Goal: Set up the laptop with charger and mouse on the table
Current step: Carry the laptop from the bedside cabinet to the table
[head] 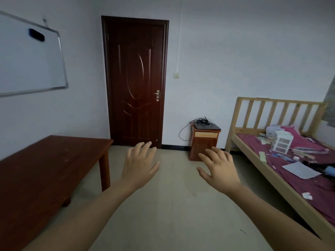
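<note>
The laptop [206, 126] lies flat on the far nightstand [204, 144], cables [200, 121] tangled on top. My left hand [139, 165] and right hand [220, 169] hover mid-room, each grip apart, empty. I'd gather cables first, then carry it level to the surface [45, 169], near left.

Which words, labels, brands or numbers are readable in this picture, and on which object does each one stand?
No text can be read here.
whiteboard: blank, no writing.
papers on the bed: any print is too small and blurred to read.
laptop: too far away to show a brand.
</note>
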A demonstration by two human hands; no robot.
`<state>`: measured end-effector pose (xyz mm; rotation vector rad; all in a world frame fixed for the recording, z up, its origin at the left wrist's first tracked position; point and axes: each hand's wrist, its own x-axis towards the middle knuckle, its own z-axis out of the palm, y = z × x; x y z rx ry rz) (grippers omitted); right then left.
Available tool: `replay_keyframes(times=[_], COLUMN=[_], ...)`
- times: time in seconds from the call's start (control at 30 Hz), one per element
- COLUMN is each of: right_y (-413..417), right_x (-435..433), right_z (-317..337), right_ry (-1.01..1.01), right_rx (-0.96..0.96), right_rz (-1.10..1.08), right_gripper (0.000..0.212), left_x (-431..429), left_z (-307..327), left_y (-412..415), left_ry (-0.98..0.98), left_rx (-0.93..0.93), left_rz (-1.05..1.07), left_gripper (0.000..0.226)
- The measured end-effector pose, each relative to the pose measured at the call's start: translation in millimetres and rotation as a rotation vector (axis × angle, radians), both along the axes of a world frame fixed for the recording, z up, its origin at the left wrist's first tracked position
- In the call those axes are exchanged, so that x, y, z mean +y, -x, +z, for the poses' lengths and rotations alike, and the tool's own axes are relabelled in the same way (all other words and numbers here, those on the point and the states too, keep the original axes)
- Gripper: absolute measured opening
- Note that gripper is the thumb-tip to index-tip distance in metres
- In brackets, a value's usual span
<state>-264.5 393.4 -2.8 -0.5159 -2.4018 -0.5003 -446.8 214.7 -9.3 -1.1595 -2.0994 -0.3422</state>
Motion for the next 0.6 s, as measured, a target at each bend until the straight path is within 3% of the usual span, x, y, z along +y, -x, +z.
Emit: replay_keyframes(times=[0.23,0.6], right_y=[42,87], right_x=[28,122], right_z=[-18,-38], right_ry=[0.039,0.05], right_rx=[-0.09,-0.117], right_rz=[-0.128,-0.203], right_gripper=[0.052,0.051], left_x=[44,150], left_z=[-29,-47], left_y=[61,117], left_ry=[-0.064,0.03], left_rx=[-0.065,-0.12], left_rz=[-0.071,-0.122], left_gripper=[0.048,0.049])
